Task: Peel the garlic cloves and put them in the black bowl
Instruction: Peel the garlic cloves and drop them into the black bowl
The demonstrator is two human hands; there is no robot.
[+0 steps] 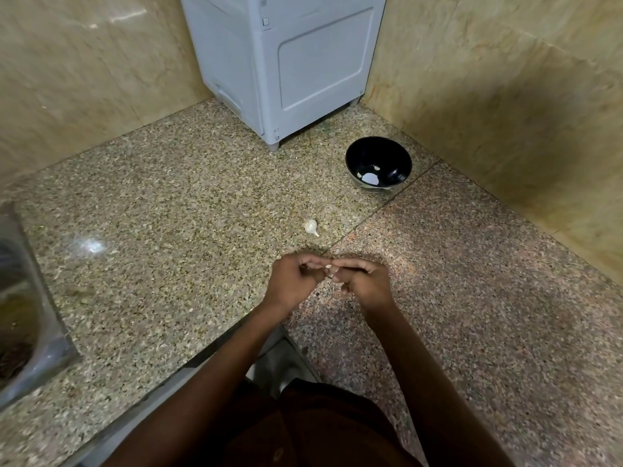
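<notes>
My left hand (295,281) and my right hand (362,279) meet above the counter's front part. Between their fingertips they pinch a small pale garlic clove (327,266), mostly hidden by the fingers. A white garlic bulb (310,226) with a short stalk lies on the granite counter just beyond my hands. The black bowl (378,162) stands farther back to the right, near the wall corner. White patches show at its bottom; I cannot tell whether they are cloves or reflections.
A grey-white appliance (286,62) stands in the back corner on short feet. A steel sink (23,315) is set into the counter (168,214) at the far left. Tiled walls close the back and the right side.
</notes>
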